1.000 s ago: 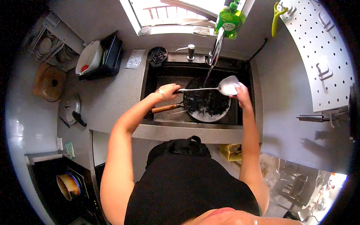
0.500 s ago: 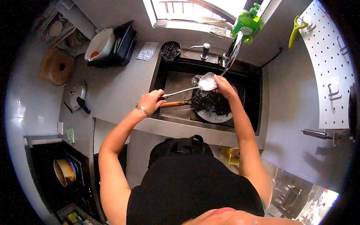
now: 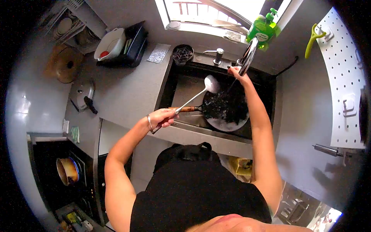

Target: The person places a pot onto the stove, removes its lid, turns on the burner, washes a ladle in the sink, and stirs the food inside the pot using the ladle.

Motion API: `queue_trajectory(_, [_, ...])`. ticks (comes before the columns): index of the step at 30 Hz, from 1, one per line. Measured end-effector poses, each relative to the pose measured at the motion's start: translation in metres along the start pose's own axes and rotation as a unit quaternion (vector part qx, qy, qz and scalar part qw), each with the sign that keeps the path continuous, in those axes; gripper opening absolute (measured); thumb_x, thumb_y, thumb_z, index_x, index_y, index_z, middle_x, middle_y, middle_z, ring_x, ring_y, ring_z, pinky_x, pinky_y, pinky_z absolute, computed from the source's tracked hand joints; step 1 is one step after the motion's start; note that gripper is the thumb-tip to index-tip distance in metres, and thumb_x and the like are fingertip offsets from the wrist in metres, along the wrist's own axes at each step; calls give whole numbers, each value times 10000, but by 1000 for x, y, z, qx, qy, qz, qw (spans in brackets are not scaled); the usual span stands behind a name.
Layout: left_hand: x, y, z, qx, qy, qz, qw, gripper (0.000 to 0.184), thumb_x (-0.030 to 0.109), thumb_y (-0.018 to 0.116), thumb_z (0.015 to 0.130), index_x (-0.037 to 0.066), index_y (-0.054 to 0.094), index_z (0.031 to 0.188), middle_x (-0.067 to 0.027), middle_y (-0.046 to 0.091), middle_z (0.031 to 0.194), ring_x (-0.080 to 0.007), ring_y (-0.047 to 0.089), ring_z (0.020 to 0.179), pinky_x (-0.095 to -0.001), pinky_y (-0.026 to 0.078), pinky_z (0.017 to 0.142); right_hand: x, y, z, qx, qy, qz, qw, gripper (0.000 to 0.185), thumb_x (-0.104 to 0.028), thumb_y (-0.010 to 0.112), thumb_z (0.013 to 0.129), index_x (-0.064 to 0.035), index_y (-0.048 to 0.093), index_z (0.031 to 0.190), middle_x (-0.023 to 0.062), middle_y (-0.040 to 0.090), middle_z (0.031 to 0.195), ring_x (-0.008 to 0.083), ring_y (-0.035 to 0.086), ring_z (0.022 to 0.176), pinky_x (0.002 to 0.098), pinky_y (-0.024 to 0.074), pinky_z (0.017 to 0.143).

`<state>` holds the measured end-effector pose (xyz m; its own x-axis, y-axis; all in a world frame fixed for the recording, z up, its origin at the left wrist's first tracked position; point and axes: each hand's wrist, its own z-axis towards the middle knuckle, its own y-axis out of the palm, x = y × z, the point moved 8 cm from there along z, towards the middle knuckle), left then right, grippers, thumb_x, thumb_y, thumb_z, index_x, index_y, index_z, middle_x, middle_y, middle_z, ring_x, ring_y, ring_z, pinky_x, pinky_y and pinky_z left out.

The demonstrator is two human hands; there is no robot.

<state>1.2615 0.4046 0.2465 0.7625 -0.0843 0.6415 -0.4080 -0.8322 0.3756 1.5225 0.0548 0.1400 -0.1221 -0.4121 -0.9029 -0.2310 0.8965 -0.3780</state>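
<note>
A long-handled metal spatula (image 3: 211, 84) is in my left hand (image 3: 164, 117), its head raised over the left rim of a dark pan. The pan (image 3: 225, 110) sits in the black sink (image 3: 181, 87), with suds along its near side and its wooden handle (image 3: 188, 109) pointing left, just beyond my left hand. My right hand (image 3: 238, 74) is up at the base of the chrome faucet (image 3: 249, 57), its fingers closed near the fixture; what they grip is too small to make out.
Behind the sink are a soap dispenser (image 3: 218, 56), a black round strainer (image 3: 182, 54) and a green bottle (image 3: 262, 31). A black bin (image 3: 135, 44) and white basket (image 3: 110, 44) stand on the left counter. A pot (image 3: 67, 171) rests on the stove. A pegboard (image 3: 344, 85) hangs right.
My right hand has left the spatula head and moved up to the faucet. My left hand has lowered toward the counter edge, and the spatula now slants upward.
</note>
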Motion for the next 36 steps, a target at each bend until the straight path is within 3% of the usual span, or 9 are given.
queue_trajectory(7, [11,-2,-19,-2,46,-91,995,333,366,417,942,52,525,939,25,443,595,-45,358,423,-183,295,360,-105,-2,-120,-133,75,153,976,393,-402,500,889,-57,604,1045,56,636,988,194,604,924,331,464,803])
queue_trajectory(9, [12,-14,-16,70,79,13,994,312,356,449,933,54,528,926,25,449,588,-49,379,429,-186,308,369,-51,-28,-98,12,50,-130,990,335,-327,562,835,-51,602,1020,81,645,921,208,623,873,346,485,737])
queue_trajectory(10, [14,-19,-16,104,91,69,988,303,351,464,928,55,529,920,24,453,584,-51,390,432,-188,315,374,-60,-43,-102,149,-6,-356,923,310,-286,579,813,-44,601,1006,96,646,895,210,631,836,343,494,697])
queue_trajectory(12, [24,-34,-14,237,207,319,894,272,307,587,858,40,564,909,-11,532,603,-102,491,475,-245,385,427,-21,-46,-72,179,-4,-120,977,317,-212,573,784,-54,583,1058,131,634,971,287,603,914,370,460,790])
queue_trajectory(16, [47,1,-39,353,304,581,667,239,224,680,748,89,583,920,-94,599,744,-269,595,668,-360,467,585,-29,-16,-45,131,22,0,991,416,-196,628,773,-61,541,1156,157,621,1027,247,597,967,347,447,819])
queue_trajectory(18, [49,19,-44,360,312,639,604,244,226,683,732,108,583,922,-76,577,762,-276,583,686,-369,464,585,20,-8,14,124,-128,-45,983,391,-202,592,811,-117,529,1187,44,610,782,153,557,690,304,457,578])
queue_trajectory(19, [47,23,-43,359,312,649,594,253,226,683,725,115,579,928,-69,556,756,-277,576,689,-374,461,578,27,-8,18,85,-21,-138,986,303,-208,579,827,-102,569,1111,59,620,767,173,566,720,303,453,597])
queue_trajectory(22, [44,31,-37,350,302,636,619,213,217,669,738,116,548,882,-70,545,735,-274,577,685,-376,469,576,22,-11,22,131,-49,-289,947,237,-220,541,852,-84,592,1039,80,621,762,195,572,687,305,449,602])
queue_trajectory(36, [48,35,-22,372,305,617,622,268,250,669,745,95,566,938,-84,580,787,-276,594,709,-368,479,599,20,-13,-9,127,67,-56,988,383,-314,494,859,13,600,1027,156,644,995,205,614,904,294,448,737])
